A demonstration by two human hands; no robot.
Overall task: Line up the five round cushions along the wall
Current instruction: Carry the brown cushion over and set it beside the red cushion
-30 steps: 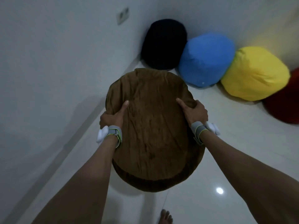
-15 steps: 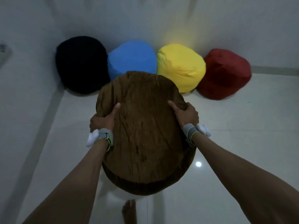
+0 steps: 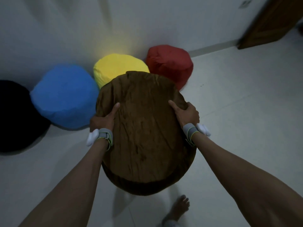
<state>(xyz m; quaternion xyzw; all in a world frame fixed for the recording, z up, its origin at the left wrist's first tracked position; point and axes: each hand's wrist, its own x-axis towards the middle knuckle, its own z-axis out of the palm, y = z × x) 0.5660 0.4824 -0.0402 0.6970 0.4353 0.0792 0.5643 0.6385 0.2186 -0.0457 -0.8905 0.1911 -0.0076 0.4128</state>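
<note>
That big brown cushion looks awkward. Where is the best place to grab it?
Take the brown cushion by its soft rim, from both sides. It is wide, round and shows no handle, so the left hand and right hand grip opposite edges, thumbs on its flat top.

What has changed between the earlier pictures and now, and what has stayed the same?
The brown cushion has been carried rightward along the row: from in front of the black cushion and blue cushion to overlapping the yellow cushion and red cushion. Unchanged: left hand and right hand grip its sides; the four cushions stay by the wall, same order.
</note>
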